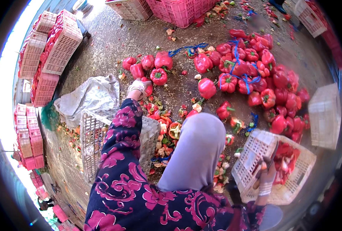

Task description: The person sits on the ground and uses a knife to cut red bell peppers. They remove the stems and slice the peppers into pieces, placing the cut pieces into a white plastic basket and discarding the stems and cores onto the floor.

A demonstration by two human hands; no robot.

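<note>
My left hand (139, 87), in a pale glove, reaches out to the floor and grips a red bell pepper (149, 90). Several whole red peppers (159, 76) lie just beyond it. At the lower right, my right hand (265, 174), with white bands round the wrist, holds what looks like a knife (275, 150), its dark blade pointing away from me. That hand is over a tilted white plastic crate (299, 173) with cut red pepper pieces (286, 163) inside. Lavender cloth (194, 153) and a floral sleeve (122, 138) cover part of the view.
A large pile of red peppers (280, 98) with blue ties (247, 79) spreads to the right. Pepper cores and scraps (162, 144) litter the floor. A grey crate (94, 144) and a white sack (91, 93) sit left. Filled crates (62, 43) are stacked far left.
</note>
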